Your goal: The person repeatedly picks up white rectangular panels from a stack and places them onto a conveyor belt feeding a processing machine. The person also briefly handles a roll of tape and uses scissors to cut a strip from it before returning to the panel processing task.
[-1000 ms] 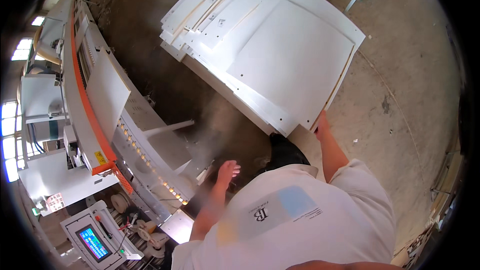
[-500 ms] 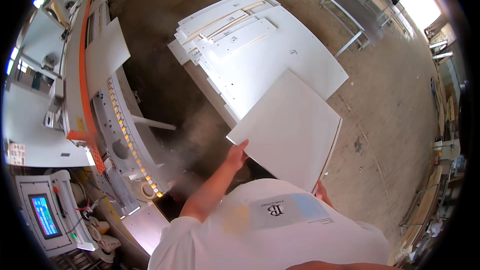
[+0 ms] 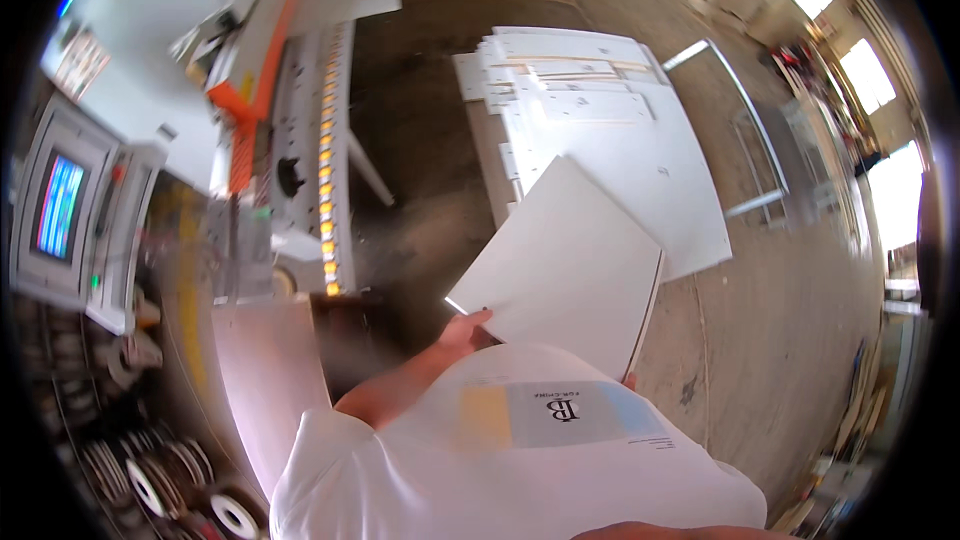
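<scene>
I hold a flat white rectangular panel [image 3: 565, 265] in front of my chest, tilted above the floor. My left hand [image 3: 462, 328] grips its near left corner, fingers curled under the edge. My right hand [image 3: 628, 378] is almost hidden behind my white shirt at the panel's near right corner; only a sliver of it shows against the edge. Beyond the panel lies a low stack of white panels [image 3: 620, 130] on the floor.
A long white machine with an orange rail and a row of yellow rollers [image 3: 325, 155] runs along my left. A control screen [image 3: 58, 205] stands at far left. Coiled rolls of edge tape [image 3: 150, 480] lie at lower left. A metal frame [image 3: 745, 105] stands past the stack.
The panel has come off the stack into both hands and swung left toward the machine. My view has turned, so the stack now lies farther back.
</scene>
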`<control>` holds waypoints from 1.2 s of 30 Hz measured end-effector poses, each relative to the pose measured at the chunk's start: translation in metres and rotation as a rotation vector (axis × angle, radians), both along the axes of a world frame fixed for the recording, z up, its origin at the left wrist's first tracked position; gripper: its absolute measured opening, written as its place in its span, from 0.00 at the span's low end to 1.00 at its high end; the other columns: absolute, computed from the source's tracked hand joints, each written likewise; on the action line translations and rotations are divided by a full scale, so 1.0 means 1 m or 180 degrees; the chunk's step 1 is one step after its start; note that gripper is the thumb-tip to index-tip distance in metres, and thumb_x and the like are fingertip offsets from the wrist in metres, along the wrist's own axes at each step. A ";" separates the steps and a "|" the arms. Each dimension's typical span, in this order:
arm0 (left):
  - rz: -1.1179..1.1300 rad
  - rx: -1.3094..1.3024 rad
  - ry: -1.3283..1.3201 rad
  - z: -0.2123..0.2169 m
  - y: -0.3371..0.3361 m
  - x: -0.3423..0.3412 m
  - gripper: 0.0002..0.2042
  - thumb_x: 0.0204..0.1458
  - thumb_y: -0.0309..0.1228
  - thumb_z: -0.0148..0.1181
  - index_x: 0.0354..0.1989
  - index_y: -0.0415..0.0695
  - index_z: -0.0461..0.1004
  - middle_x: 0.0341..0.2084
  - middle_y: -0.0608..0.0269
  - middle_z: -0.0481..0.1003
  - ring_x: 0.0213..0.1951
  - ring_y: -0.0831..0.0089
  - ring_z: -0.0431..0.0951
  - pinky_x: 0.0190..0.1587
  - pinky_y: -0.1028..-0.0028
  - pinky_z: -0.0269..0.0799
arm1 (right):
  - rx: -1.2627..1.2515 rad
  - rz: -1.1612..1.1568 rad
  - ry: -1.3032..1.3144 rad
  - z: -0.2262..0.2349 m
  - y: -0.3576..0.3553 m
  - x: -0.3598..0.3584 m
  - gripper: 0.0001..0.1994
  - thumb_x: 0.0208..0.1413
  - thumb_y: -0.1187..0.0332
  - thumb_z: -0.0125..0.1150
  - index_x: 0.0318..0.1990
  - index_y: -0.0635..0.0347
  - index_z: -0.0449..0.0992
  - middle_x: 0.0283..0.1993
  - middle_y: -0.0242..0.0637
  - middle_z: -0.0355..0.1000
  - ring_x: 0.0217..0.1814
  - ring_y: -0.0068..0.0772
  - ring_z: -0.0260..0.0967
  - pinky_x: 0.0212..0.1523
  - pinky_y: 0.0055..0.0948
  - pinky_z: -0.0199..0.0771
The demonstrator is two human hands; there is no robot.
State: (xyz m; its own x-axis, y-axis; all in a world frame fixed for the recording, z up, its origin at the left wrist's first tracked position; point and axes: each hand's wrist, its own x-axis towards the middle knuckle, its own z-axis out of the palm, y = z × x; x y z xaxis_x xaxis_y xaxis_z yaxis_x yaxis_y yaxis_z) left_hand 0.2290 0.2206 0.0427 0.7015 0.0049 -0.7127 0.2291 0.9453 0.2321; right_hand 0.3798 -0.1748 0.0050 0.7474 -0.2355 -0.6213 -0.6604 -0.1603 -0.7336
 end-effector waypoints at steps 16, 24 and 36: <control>0.2911 0.0478 -0.0658 -0.026 0.016 -0.215 0.19 0.62 0.39 0.59 0.59 0.46 0.68 0.57 0.63 0.72 0.61 0.64 0.69 0.67 0.61 0.61 | 0.0008 0.2231 -0.0388 0.006 0.289 0.010 0.31 0.62 0.41 0.50 0.39 0.67 0.80 0.33 0.40 0.77 0.40 0.33 0.74 0.41 0.40 0.71; 0.1041 0.2097 0.1103 -0.014 0.052 -0.242 0.18 0.65 0.43 0.55 0.51 0.40 0.73 0.42 0.55 0.82 0.41 0.67 0.82 0.45 0.69 0.77 | 0.0983 0.3908 -0.0193 -0.019 0.354 -0.042 0.21 0.53 0.56 0.72 0.43 0.68 0.80 0.33 0.34 0.79 0.35 0.28 0.74 0.35 0.34 0.72; 0.2685 0.2538 0.1951 -0.009 0.075 -0.330 0.09 0.63 0.34 0.56 0.43 0.41 0.75 0.28 0.60 0.80 0.23 0.76 0.79 0.23 0.78 0.71 | 0.0504 0.5191 -0.0298 0.016 0.420 -0.094 0.19 0.51 0.55 0.73 0.36 0.66 0.84 0.29 0.35 0.80 0.26 0.23 0.72 0.27 0.30 0.70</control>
